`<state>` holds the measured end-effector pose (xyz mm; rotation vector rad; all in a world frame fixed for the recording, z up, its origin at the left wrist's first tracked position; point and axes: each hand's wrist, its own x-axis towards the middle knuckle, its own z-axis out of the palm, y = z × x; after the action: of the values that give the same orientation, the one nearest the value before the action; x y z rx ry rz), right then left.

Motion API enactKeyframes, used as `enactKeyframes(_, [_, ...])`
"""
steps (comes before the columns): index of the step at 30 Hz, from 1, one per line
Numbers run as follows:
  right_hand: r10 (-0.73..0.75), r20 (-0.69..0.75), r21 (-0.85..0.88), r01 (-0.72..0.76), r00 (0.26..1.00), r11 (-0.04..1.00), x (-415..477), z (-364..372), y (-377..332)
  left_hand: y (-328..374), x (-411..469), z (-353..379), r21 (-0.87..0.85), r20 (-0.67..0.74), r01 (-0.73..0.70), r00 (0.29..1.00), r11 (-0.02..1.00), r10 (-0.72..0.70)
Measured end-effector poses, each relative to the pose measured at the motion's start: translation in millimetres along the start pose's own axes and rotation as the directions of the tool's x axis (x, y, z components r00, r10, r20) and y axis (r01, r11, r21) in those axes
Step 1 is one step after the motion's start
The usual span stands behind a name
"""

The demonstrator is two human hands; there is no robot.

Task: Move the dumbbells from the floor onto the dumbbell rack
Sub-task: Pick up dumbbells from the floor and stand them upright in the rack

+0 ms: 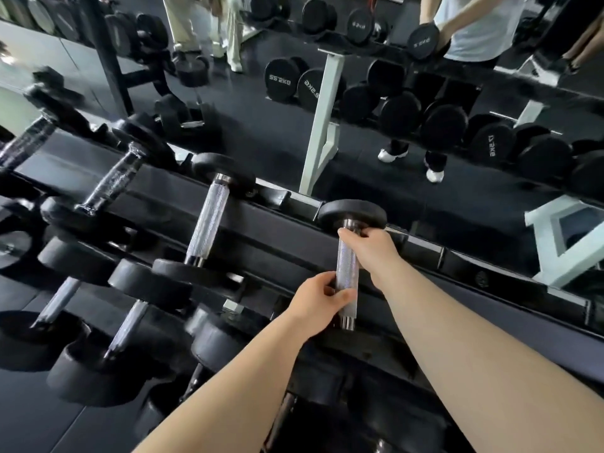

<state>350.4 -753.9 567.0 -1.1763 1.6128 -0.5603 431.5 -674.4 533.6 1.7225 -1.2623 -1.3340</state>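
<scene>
A black dumbbell with a knurled silver handle (347, 261) lies across the top tier of the black dumbbell rack (284, 243), its far head (352, 214) against the back rail. My left hand (322, 302) grips the near end of the handle. My right hand (371, 246) holds the far end, just under the head. The near head is hidden behind my arms. To the left on the same tier rests another dumbbell (209, 217), with two more further left.
Lower tiers hold several black dumbbells (130, 322) at the left. A mirror (392, 109) behind the rack reflects a white-framed rack, more dumbbells and a person's legs. Dark rubber floor shows at the bottom left.
</scene>
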Motion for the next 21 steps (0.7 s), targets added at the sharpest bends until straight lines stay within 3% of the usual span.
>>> enactKeyframes(11, [-0.078, 0.036, -0.106, 0.082, 0.996, 0.991, 1.4, 2.9, 6.3, -3.0, -1.3, -13.6, -0.035, 0.101, 0.053, 0.994, 0.998, -0.049])
enactKeyframes(21, [-0.078, 0.027, -0.063, 0.079, 0.997, 0.995, 1.8, 4.4, 13.0, -8.7, 2.4, -18.8, 0.019, 0.132, 0.025, 0.991, 1.000, -0.027])
